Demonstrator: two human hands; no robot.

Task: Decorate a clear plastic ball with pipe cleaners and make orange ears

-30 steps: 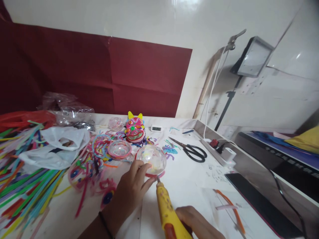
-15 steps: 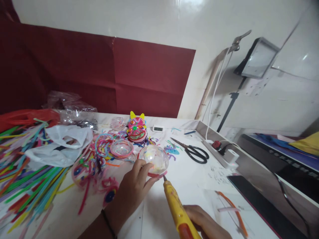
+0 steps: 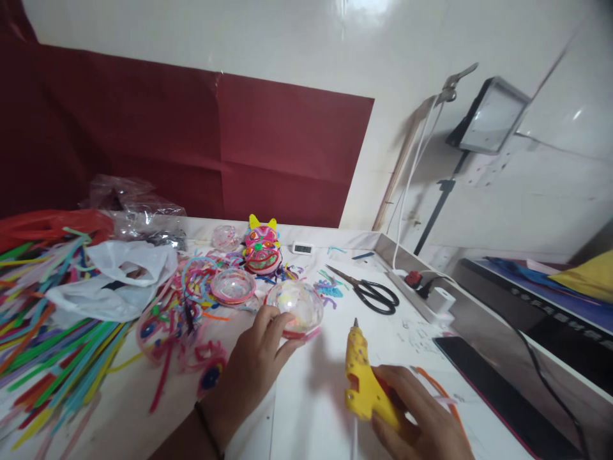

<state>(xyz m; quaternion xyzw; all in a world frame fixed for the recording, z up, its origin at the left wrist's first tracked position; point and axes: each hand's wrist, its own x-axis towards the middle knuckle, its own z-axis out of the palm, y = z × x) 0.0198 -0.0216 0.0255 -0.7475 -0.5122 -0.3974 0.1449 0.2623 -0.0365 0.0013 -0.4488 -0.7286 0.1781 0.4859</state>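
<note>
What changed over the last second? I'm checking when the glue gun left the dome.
The right hand has drawn the yellow glue gun away from the clear dome, rightward, its nozzle now pointing up and clear of it. The left hand stays on the dome; the scissors lie unmoved.

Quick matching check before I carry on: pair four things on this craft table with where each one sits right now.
Things:
1. glue gun
2. clear dome
3. scissors
4. white plastic bag

Places:
A. lying open on the table, right of the dome
B. on the strips at the left
C. in the right hand, nozzle up
D. under the left hand fingertips

Pairs: 1-C, 2-D, 3-A, 4-B
</note>
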